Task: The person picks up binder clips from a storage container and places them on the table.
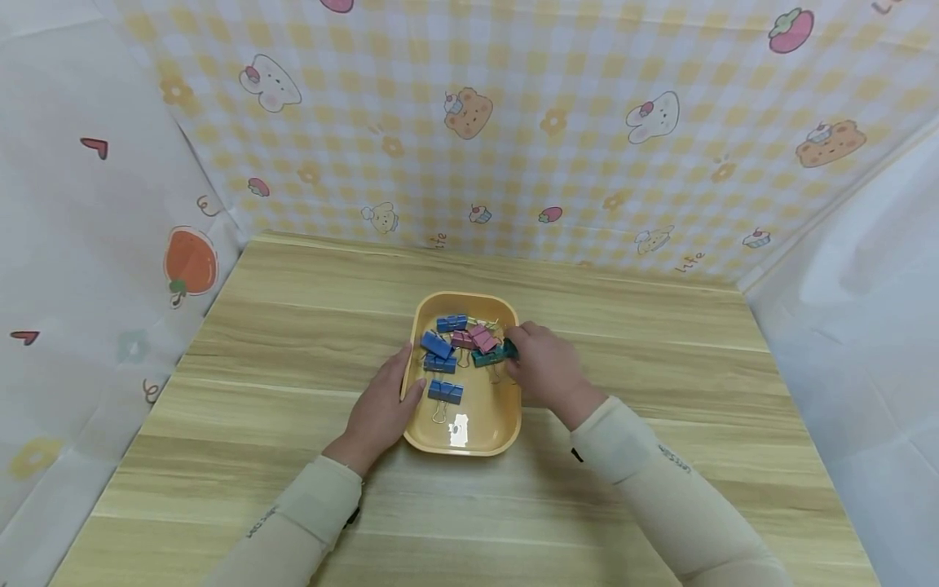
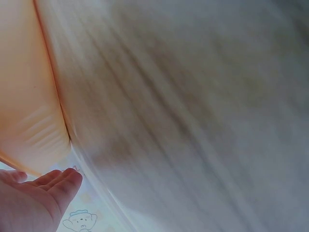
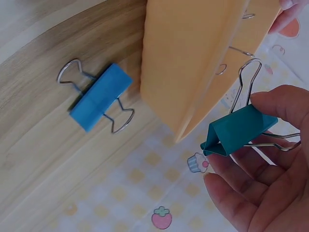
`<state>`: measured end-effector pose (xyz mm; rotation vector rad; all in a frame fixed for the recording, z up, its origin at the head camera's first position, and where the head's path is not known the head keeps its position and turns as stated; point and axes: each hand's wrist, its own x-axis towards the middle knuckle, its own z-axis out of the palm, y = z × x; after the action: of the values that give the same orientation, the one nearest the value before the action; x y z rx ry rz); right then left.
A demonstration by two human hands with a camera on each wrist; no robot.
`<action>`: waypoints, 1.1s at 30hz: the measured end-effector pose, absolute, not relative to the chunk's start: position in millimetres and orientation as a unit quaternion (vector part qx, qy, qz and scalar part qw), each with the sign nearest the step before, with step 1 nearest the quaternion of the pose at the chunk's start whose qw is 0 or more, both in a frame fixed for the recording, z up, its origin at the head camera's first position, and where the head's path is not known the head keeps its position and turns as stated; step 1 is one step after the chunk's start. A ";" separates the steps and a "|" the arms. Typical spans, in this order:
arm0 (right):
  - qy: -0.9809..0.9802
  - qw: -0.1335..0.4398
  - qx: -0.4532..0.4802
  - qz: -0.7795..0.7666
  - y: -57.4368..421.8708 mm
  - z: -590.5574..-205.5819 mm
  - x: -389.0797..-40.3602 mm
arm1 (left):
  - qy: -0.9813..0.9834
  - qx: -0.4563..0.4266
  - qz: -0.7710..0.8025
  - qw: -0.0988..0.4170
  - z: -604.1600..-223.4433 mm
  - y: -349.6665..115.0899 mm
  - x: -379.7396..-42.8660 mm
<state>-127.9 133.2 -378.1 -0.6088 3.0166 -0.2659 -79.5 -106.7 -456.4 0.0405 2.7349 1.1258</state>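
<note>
A yellow tray (image 1: 469,444) holds several binder clips: blue clips (image 1: 445,392) along its left side, pink clips (image 1: 482,337) and a green clip (image 1: 487,357) towards the right. My left hand (image 1: 381,412) grips the tray's left wall, thumb over the rim and fingers outside. At the right rim, my right hand (image 1: 546,367) pinches a teal binder clip (image 3: 244,128), its thumb on the clip's body and both wire handles spread. In the right wrist view, a blue binder clip (image 3: 101,96) lies on the table outside the tray; my right hand hides it from the head view.
The tray stands on a wood-grain table (image 1: 293,326). A yellow-checked cloth with cartoon prints (image 1: 513,163) hangs behind it. White sheets (image 1: 866,285) close off the left and right sides.
</note>
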 end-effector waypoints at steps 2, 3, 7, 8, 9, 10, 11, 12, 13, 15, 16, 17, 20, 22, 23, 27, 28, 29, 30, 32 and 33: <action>0.977 0.019 -0.194 -0.090 135.8 -378.6 -127.7 | 0.921 0.013 0.379 0.093 -456.1 -106.8 -79.4; 0.977 0.015 -0.193 -0.091 137.1 -378.9 -127.7 | 0.921 0.013 0.379 0.093 -455.8 -106.8 -79.3; 0.977 0.007 -0.187 -0.099 142.4 -380.3 -127.4 | 0.921 0.014 0.379 0.094 -455.8 -107.0 -79.1; 0.978 0.007 -0.185 -0.100 143.8 -380.6 -127.4 | 0.921 0.014 0.378 0.093 -455.9 -106.8 -79.1; 0.978 0.007 -0.183 -0.102 145.0 -380.9 -127.6 | 0.921 0.015 0.378 0.093 -456.0 -106.8 -79.2; 0.978 0.008 -0.180 -0.104 146.2 -381.3 -127.7 | 0.921 0.015 0.378 0.093 -456.2 -106.8 -79.3; 0.979 0.008 -0.177 -0.105 147.5 -381.8 -128.1 | 0.922 0.017 0.377 0.092 -456.5 -106.9 -79.3; 0.979 0.010 -0.174 -0.106 148.7 -382.4 -128.6 | 0.921 0.015 0.377 0.092 -456.8 -106.8 -79.4; 0.979 0.012 -0.172 -0.106 150.0 -383.1 -129.1 | 0.921 0.016 0.378 0.091 -457.1 -106.8 -79.5; 0.980 0.017 -0.167 -0.108 152.6 -384.5 -130.3 | 0.922 0.016 0.377 0.090 -457.5 -106.8 -79.7; 0.980 0.020 -0.165 -0.108 154.1 -385.3 -130.9 | 0.922 0.016 0.377 0.089 -457.8 -106.8 -79.7; 0.981 0.025 -0.161 -0.108 155.6 -385.9 -131.5 | 0.922 0.015 0.378 0.089 -457.9 -106.7 -79.8; 0.982 0.039 -0.150 -0.107 160.0 -386.7 -132.7 | 0.921 0.015 0.378 0.087 -458.0 -106.6 -79.8; 0.983 0.047 -0.143 -0.106 163.2 -386.8 -133.3 | 0.922 0.015 0.377 0.087 -458.4 -106.7 -80.0; 0.983 0.049 -0.139 -0.107 165.0 -386.9 -133.7 | 0.922 0.016 0.377 0.088 -458.2 -106.7 -79.9; 0.984 0.054 -0.133 -0.106 171.9 -388.2 -135.4 | 0.922 0.015 0.375 0.091 -457.9 -106.6 -80.1; 0.984 0.055 -0.131 -0.105 173.8 -389.0 -136.2 | 0.922 0.014 0.375 0.092 -457.8 -106.5 -80.1; 0.984 0.057 -0.129 -0.105 175.7 -389.8 -136.8 | 0.922 0.014 0.375 0.092 -457.6 -106.5 -80.1; 0.985 0.059 -0.127 -0.104 177.6 -390.7 -137.6 | 0.922 0.013 0.375 0.093 -457.6 -106.4 -80.2; 0.985 0.063 -0.123 -0.100 181.8 -392.8 -139.2 | 0.923 0.012 0.374 0.094 -457.5 -106.4 -80.2; 0.985 0.066 -0.122 -0.100 183.9 -393.9 -139.9 | 0.923 0.012 0.373 0.095 -457.5 -106.4 -80.2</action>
<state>-139.9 183.9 -393.9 -0.3666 2.9723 -0.3006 -80.2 -106.4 -457.5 0.0350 2.7355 1.1069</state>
